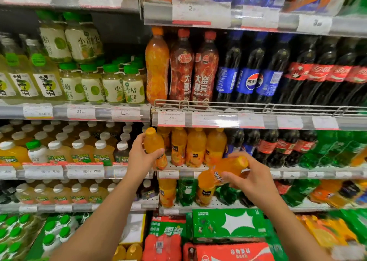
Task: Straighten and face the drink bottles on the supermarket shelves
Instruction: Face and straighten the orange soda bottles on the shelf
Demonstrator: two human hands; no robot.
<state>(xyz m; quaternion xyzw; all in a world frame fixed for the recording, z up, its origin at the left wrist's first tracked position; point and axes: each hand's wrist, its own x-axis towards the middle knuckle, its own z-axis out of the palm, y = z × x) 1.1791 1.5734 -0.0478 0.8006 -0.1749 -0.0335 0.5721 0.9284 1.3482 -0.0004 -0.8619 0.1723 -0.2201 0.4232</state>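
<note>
From the head camera I am looking at two orange plastic juice bottles in hand, and the coming move is turning on how differently they are lying. My left hand [142, 155] is holding the upright orange juice bottle with the orange cap [155, 148] at the left end of the orange row. Its long axis is running close to vertical, leaning slightly, with the cap above my fingers [158, 154], which are curling round its middle from the left. Its base is sitting at, or just above, the perforated white metal shelf [182, 167]; I cannot tell which.

My right hand [252, 178] is gripping the second orange juice bottle, the tilted one [224, 171], out in front of the shelf edge. Its long axis is lying nearly level, one end pointing up and right, the other down and left. My thumb and fingers are wrapping round it from the right, the thumb pressing on the dark label.

I am judging the left bottle to be nearer its place, beside the standing row of orange bottles [196, 146]. The right one would need tipping upright, label forward, before going in. The risk I am seeing is knocking that row.
</note>
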